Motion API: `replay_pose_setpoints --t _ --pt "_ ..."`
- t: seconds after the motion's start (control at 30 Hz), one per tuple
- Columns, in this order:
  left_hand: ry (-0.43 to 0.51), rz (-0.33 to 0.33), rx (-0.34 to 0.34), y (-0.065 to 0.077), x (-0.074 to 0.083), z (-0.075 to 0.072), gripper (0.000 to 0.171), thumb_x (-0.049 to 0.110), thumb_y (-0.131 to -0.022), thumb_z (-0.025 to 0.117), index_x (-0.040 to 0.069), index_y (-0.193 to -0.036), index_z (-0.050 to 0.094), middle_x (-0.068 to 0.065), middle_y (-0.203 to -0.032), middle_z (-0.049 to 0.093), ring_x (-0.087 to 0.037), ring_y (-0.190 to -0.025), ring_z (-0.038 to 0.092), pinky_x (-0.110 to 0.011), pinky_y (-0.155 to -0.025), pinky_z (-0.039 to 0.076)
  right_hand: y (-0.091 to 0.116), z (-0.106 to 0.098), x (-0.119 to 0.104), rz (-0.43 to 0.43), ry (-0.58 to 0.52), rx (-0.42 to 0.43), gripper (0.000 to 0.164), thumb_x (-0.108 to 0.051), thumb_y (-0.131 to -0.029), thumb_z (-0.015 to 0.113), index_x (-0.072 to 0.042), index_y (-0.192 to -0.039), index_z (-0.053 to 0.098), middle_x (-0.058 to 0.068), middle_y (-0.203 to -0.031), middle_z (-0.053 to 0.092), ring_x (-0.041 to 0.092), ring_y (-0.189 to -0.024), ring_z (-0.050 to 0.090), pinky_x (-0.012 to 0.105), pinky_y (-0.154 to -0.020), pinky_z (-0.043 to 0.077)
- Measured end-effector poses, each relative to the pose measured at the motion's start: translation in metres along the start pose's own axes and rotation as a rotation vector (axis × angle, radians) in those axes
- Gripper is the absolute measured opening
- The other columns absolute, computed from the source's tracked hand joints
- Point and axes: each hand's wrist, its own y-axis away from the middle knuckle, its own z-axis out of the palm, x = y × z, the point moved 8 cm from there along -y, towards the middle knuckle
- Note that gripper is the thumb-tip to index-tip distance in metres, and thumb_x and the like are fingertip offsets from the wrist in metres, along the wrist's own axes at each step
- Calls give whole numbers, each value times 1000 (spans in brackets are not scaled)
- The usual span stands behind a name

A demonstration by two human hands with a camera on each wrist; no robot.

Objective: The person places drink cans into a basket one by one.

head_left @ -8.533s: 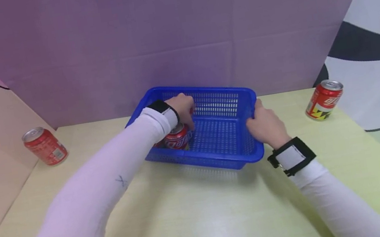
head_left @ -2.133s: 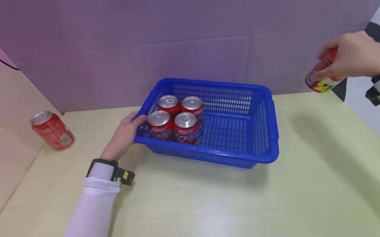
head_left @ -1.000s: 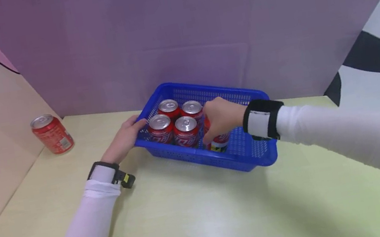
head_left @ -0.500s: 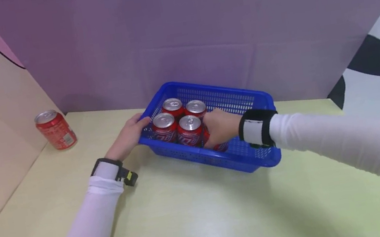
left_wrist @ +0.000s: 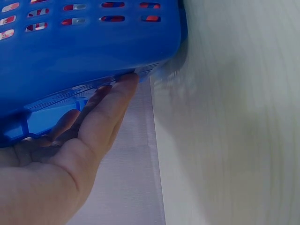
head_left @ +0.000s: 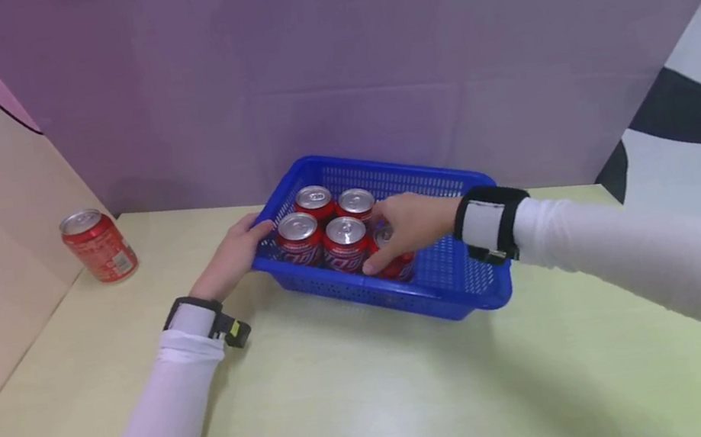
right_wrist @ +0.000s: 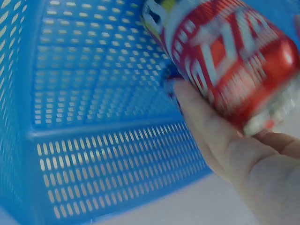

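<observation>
A blue plastic basket [head_left: 420, 300] stands on the table with red drink cans [head_left: 301, 241] upright in its left part. My left hand [head_left: 228, 260] holds the basket's left end, thumb over the rim; in the left wrist view its fingers [left_wrist: 105, 115] reach along the outside and underside of the basket. Inside the basket, my right hand [head_left: 417, 221] is around another red can [head_left: 395, 270], just right of the group. Its thumb and fingers are spread apart with the can's top showing between them. The right wrist view shows straight fingers [right_wrist: 206, 117] alongside this can [right_wrist: 229, 56].
One more red can [head_left: 99, 246] stands at the table's back left, beside the side panel. Perforated basket floor [head_left: 441, 261] shows to the right of the cans. A purple backdrop [head_left: 336, 51] rises right behind the basket, above the pale wooden table [head_left: 326, 408].
My right hand has brought the can from the table's right side into the basket, set it down beside the others, and loosened its fingers. The left hand stays at the basket's left end.
</observation>
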Motion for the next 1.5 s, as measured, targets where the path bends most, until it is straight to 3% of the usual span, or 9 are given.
replay_pose_setpoints --t 0.2,0.33,0.43,0.5,0.6,0.73,1.03,1.23,1.5 --pt "-10 -5 -6 0 1 2 54 32 -107 38 0 -150 32 -25 -133 50 -33 -115 53 -44 -100 40 27 -51 18 15 165 210 65 -53 -94 59 2 -129 59 19 -124 60 34 -114 55 51 -94 46" --pt "-22 2 -4 0 0 1 55 33 -107 38 -1 -150 32 -25 -133 50 -33 -115 53 -45 -101 39 55 -75 50 160 263 357 45 -42 -96 59 2 -100 66 15 -86 64 29 -77 63 41 -63 53" --pt "-33 8 -1 1 0 0 55 33 -107 38 -1 -149 33 -25 -132 51 -33 -116 52 -45 -102 39 73 -73 77 256 237 390 40 -39 -95 59 -1 -82 60 8 -66 52 22 -56 53 33 -46 41" --pt "-34 9 2 1 0 0 54 33 -107 38 -1 -149 34 -25 -130 52 -32 -113 53 -44 -99 41 82 -65 94 295 180 405 42 -39 -96 59 1 -83 58 9 -66 51 22 -54 52 33 -44 39" --pt "-34 8 7 1 -3 -3 54 33 -107 38 0 -148 35 -24 -128 53 -30 -108 56 -40 -94 45 88 -44 119 351 24 421 58 -44 -97 56 12 -113 52 22 -83 59 25 -57 59 36 -45 47" --pt "-29 4 9 -1 -7 -5 53 33 -107 38 0 -148 36 -24 -126 54 -29 -105 57 -39 -91 46 87 -15 147 371 -287 499 83 -48 -98 55 13 -144 22 36 -109 56 33 -69 67 40 -51 56" --pt "-5 -10 13 -3 -7 -2 51 32 -106 39 1 -147 37 -23 -126 54 -29 -106 57 -40 -91 47 79 20 173 354 -791 678 64 -19 -97 53 10 -147 25 30 -130 49 32 -104 58 28 -72 55" --pt "0 -5 21 -2 -6 -2 52 33 -106 40 1 -148 37 -22 -128 53 -30 -109 56 -42 -94 45 74 23 175 352 -820 673 54 -17 -96 50 12 -140 37 27 -125 52 21 -94 57 24 -70 52" --pt "-21 18 38 -3 -6 -2 50 33 -106 39 0 -144 41 -22 -126 54 -31 -113 53 -45 -101 40 73 23 178 346 -810 682 55 -16 -95 49 12 -141 36 29 -127 51 28 -100 57 25 -72 51"
